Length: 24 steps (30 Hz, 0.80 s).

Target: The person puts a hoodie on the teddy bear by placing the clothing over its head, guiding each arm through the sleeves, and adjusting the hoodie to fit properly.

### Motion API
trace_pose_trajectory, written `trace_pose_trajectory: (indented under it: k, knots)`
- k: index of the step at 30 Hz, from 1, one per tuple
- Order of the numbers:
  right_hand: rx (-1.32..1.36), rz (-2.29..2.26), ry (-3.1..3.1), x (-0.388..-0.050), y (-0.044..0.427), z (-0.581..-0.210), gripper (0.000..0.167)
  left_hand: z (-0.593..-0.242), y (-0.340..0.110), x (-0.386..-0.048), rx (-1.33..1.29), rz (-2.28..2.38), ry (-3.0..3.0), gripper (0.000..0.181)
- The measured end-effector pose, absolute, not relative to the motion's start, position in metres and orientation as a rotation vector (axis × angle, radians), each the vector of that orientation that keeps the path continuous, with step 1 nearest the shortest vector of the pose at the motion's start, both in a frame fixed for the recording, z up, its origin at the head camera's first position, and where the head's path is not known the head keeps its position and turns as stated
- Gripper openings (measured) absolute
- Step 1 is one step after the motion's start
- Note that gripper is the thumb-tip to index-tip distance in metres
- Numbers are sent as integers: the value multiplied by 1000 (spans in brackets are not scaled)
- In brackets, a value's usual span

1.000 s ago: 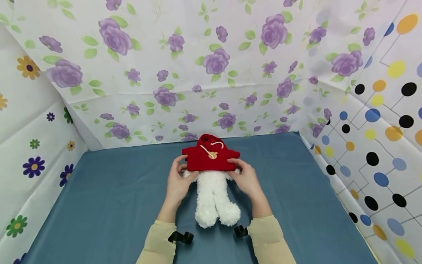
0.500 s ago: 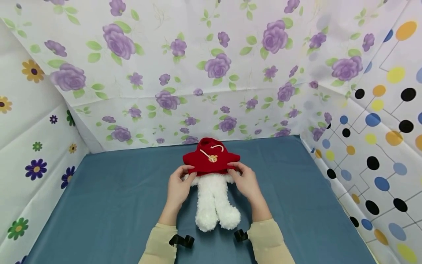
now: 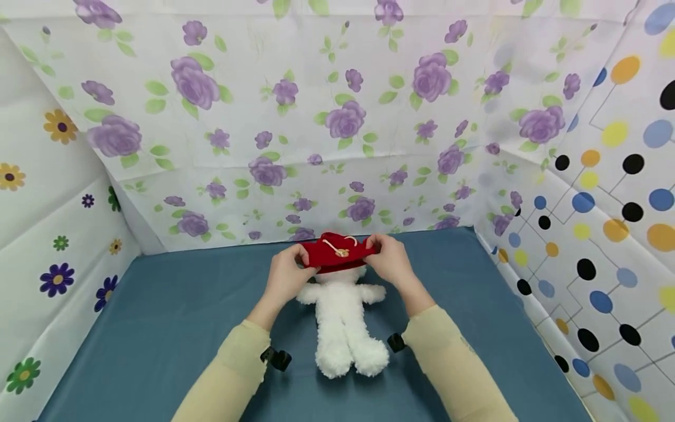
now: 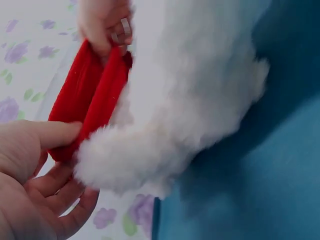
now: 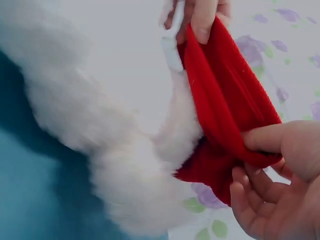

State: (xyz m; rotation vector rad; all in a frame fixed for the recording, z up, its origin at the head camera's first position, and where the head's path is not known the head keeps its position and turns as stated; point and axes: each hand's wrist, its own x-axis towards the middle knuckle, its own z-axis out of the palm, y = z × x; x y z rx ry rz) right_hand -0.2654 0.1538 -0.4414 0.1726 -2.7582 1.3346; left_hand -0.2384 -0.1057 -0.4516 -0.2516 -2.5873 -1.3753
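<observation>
A white fluffy stuffed toy point(image 3: 340, 316) lies on its back or front, I cannot tell which, with its legs toward me and both arms spread. Over its head sits a small red hoodie point(image 3: 337, 255) with pale drawstrings and a little bear patch. My left hand point(image 3: 287, 272) pinches the hoodie's hem at the left, thumb on one side of the cloth and fingers on the other. At the right end of the hem, my right hand point(image 3: 391, 258) pinches the cloth likewise. Both wrist views show the red hem point(image 5: 225, 120) stretched between the hands; most of the toy's head is hidden.
The toy lies on a blue cloth-covered table point(image 3: 200, 328). A white curtain with purple flowers point(image 3: 263, 117) stands behind it. Patterned sheets, one with dots point(image 3: 585, 269), close in the left and right sides.
The hoodie's hem has risen off the toy's body to its head, drawn up by both hands. The toy's arms now show uncovered. Both hands have moved away from me.
</observation>
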Motion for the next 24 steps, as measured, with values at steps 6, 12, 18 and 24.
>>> trace_pose_trajectory:
  k: [6, 12, 18, 24]
  knots:
    - [282, 1308, -2857, -301, 149, -429, 13, -432, -102, -269, -303, -1261, -2697, 29]
    - [367, 1045, -2817, -322, 144, -437, 24, -436, -100, -288, -255, -1164, -2769, 23]
    - [462, 738, -2823, -330, 140, -455, 50, -454, -103, -295, -228, -1169, -2761, 21]
    - [585, 376, -2784, -337, 135, -466, 35, -467, -103, -303, -256, -1040, -2760, 33]
